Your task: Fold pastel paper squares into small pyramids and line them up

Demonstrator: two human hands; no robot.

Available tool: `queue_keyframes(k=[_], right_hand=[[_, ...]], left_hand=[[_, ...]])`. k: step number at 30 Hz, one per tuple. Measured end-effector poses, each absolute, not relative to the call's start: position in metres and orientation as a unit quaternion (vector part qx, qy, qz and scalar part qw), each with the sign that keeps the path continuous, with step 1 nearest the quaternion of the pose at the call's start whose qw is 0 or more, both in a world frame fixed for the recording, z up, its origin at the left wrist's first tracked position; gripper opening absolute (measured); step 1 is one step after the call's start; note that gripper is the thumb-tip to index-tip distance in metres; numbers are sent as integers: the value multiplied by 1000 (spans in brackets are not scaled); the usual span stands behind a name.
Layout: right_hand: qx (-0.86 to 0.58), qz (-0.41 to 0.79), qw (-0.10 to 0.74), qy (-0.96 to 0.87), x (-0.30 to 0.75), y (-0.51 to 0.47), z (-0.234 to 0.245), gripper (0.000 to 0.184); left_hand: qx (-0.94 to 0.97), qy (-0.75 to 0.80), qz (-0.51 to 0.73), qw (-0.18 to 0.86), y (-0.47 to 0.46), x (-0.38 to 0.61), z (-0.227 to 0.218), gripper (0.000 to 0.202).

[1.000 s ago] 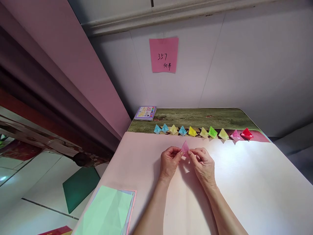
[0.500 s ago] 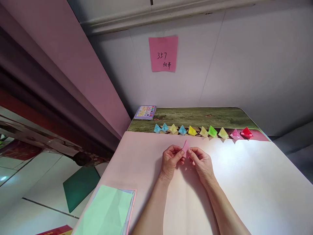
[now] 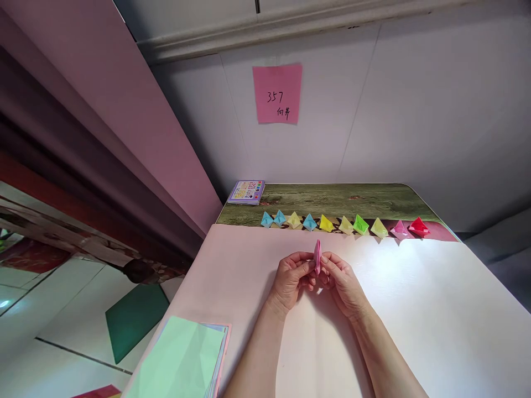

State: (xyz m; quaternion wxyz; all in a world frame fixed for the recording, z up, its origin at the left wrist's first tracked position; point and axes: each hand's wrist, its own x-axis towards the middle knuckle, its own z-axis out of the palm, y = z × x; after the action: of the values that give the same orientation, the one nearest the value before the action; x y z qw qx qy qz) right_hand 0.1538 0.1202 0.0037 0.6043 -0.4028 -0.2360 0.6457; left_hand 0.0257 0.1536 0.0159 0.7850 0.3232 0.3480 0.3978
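A small folded pink paper (image 3: 317, 256) stands edge-on between my two hands, its layers pressed into a narrow upright shape. My left hand (image 3: 289, 278) pinches it from the left with thumb and fingers. From the right, my right hand (image 3: 341, 280) grips it the same way, fingertips close to the left ones. Beyond my hands runs a row of several small folded paper boats: blue (image 3: 309, 221), yellow (image 3: 326, 223), green (image 3: 360, 224), pink (image 3: 400, 230) and red (image 3: 419, 227) among them.
A stack of coloured paper (image 3: 178, 354), pale green on top, lies at the table's (image 3: 415, 320) front left. A printed booklet (image 3: 246, 192) rests at the back left corner. On the wall behind hangs a pink note (image 3: 277, 94). A curtain (image 3: 136, 110) borders the left side.
The pink paper has turned from showing a flat, pointed face to standing edge-on. Both hands have shifted their fingers around it, still holding it.
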Motion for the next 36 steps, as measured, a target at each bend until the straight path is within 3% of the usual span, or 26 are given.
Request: queue_keyframes(k=[16, 25, 36], right_hand=[[-419, 686, 553, -219, 162, 119, 3, 31], [-314, 775, 521, -173, 165, 116, 4, 34], [-440, 627, 604, -222, 156, 120, 7, 31]], left_hand=[[274, 256, 326, 868, 154, 10, 14, 19], [273, 230, 330, 874, 152, 9, 16, 20], [354, 359, 371, 780, 157, 15, 20, 36]])
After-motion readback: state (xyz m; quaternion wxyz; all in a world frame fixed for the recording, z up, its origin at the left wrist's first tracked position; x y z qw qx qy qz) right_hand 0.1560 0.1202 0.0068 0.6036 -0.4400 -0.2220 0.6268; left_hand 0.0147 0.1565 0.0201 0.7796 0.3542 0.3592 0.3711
